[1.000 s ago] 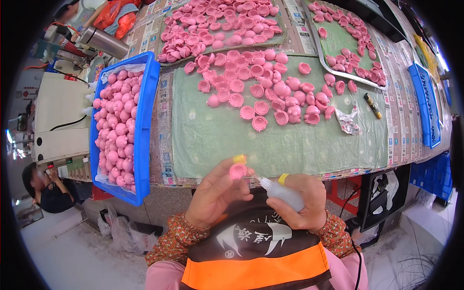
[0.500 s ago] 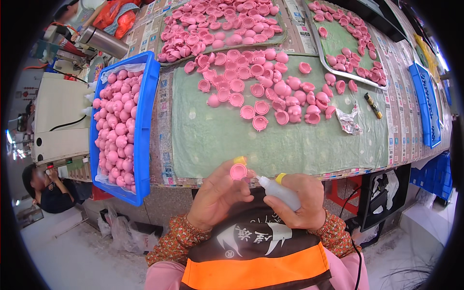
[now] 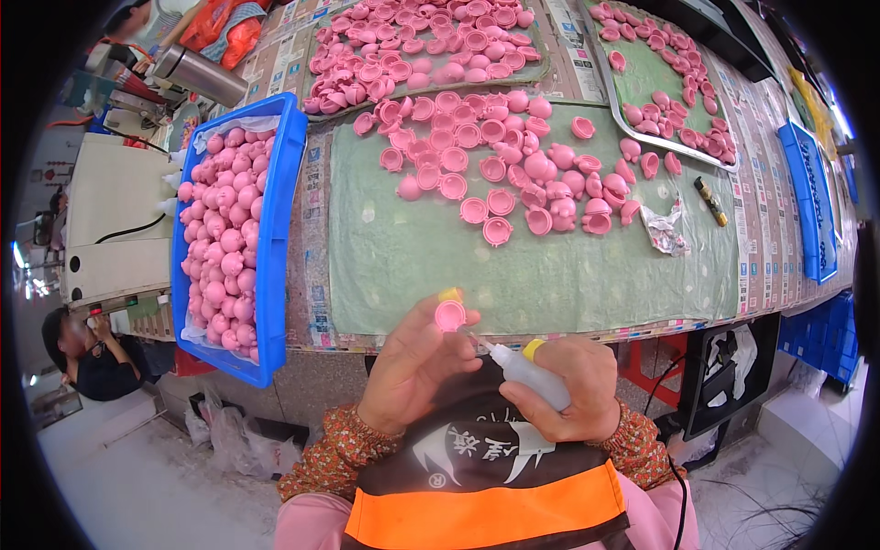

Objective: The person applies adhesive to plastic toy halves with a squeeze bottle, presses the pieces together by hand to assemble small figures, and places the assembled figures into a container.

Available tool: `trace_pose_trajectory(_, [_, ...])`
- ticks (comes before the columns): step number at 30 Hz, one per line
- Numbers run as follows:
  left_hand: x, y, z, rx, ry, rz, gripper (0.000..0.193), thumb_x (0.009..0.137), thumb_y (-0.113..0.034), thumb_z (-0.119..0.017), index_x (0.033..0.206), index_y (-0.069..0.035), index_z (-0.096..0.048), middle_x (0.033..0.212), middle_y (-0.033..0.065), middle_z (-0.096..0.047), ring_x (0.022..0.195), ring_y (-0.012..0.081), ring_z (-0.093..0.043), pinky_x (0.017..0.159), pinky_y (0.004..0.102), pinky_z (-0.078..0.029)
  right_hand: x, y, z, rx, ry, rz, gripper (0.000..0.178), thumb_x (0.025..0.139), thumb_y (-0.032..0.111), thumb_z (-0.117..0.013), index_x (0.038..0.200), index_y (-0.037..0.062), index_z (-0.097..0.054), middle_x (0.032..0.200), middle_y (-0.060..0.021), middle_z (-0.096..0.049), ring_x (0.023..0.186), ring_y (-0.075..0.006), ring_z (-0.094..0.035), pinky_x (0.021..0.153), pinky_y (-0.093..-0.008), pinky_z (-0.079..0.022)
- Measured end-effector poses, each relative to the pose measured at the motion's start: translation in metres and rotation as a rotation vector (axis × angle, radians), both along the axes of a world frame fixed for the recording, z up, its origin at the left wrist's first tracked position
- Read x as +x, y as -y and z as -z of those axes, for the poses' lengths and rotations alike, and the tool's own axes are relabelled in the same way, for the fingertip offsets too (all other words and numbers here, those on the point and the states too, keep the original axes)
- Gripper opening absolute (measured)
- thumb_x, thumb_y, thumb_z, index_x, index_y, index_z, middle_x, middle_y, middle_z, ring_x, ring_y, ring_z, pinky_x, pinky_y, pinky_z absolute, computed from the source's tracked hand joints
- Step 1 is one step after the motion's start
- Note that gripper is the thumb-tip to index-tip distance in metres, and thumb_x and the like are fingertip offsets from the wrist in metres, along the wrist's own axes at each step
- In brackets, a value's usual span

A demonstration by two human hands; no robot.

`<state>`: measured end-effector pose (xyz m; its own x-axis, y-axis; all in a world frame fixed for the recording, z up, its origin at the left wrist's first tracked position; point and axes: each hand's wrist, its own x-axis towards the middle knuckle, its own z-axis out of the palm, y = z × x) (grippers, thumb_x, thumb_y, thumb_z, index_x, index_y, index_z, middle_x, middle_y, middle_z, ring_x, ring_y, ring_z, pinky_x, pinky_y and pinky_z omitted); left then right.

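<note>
Between the fingers of my left hand (image 3: 412, 367) is a pink hollow half-shell (image 3: 450, 316), its round opening facing up toward me. Yellow tape wraps a fingertip just behind it. My right hand (image 3: 577, 390) is closed around a translucent squeeze bottle (image 3: 536, 378) with a narrow nozzle. The nozzle points left, a short way below and right of the half-shell, apart from it. Yellow tape also circles a finger of the right hand. Beyond my hands, many loose pink half-shells (image 3: 500, 202) are spread over a green mat (image 3: 403, 275).
On the left stands a blue crate (image 3: 275, 229) full of pink balls. Trays of pink pieces lie farther back, one with a metal rim (image 3: 674, 147). A crumpled tissue (image 3: 664, 229) and a dark tube (image 3: 710, 202) rest at right. Another person (image 3: 96, 353) is at far left.
My left hand has raised the half-shell slightly. The bottle's nozzle has shifted a little down, widening the gap to the half-shell.
</note>
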<state>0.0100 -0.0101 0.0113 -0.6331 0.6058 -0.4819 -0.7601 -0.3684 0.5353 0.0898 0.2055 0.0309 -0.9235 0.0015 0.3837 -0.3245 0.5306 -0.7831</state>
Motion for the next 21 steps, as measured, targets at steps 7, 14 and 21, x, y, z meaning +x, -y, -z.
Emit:
trace_pose_trajectory(7, [-0.0001, -0.0004, -0.0028, -0.005, -0.012, 0.044, 0.052, 0.103, -0.030, -0.051, 0.148, -0.006, -0.036, 0.129, 0.0136, -0.056, 0.098, 0.0161, -0.062, 0.089, 0.0365, -0.056, 0.0027, -0.0029, 0.0000, -0.065, 0.012, -0.005, 0.045, 0.070, 0.017, -0.087, 0.101, 0.0016, -0.058, 0.083, -0.0125, -0.064, 0.066, -0.0282, -0.064, 0.059, -0.0362, -0.050])
trace_pose_trajectory(14, [-0.0018, 0.0005, 0.0032, 0.030, -0.005, 0.090, 0.058, 0.105, -0.034, -0.047, 0.146, 0.005, -0.034, 0.115, 0.0164, -0.061, 0.092, 0.0188, -0.064, 0.084, 0.0360, -0.060, -0.0042, -0.0030, -0.0034, -0.112, 0.000, -0.020, 0.038, 0.072, 0.016, -0.085, 0.097, 0.0014, -0.060, 0.077, -0.0131, -0.067, 0.061, -0.0274, -0.067, 0.055, -0.0340, -0.050])
trace_pose_trajectory(21, [-0.0013, 0.0033, 0.0029, -0.004, -0.027, 0.124, 0.058, 0.106, -0.037, -0.043, 0.143, 0.007, -0.038, 0.112, 0.0159, -0.062, 0.090, 0.0185, -0.065, 0.082, 0.0355, -0.060, -0.0028, -0.0016, -0.0008, -0.102, 0.015, -0.041, 0.038, 0.072, 0.017, -0.085, 0.097, 0.0021, -0.060, 0.077, -0.0130, -0.067, 0.061, -0.0280, -0.066, 0.055, -0.0349, -0.050])
